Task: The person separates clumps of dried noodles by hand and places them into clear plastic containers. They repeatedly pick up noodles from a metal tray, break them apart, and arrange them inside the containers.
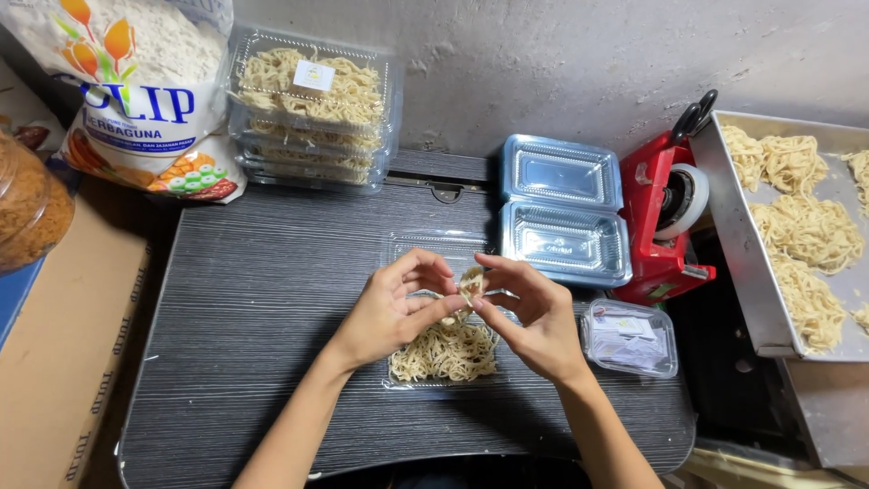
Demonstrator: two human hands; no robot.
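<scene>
Both hands, left hand [391, 312], right hand [534, 317], fingers pinching noodle clump [470, 282] over clear tray [444, 353], long axis front-to-back

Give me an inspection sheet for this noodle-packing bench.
Surface: dark striped table, against a rough wall.
Job's things: open clear tray of noodles; a small noodle clump pinched above it.
Clutter: stack of filled lidded trays, empty tray stack, small box of labels, red tape dispenser, flour bag.
Grippers: left hand and right hand both on the clump.
Cables: nothing seen.
Surroundings: metal pan of noodle portions to the right; cardboard box to the left.
</scene>
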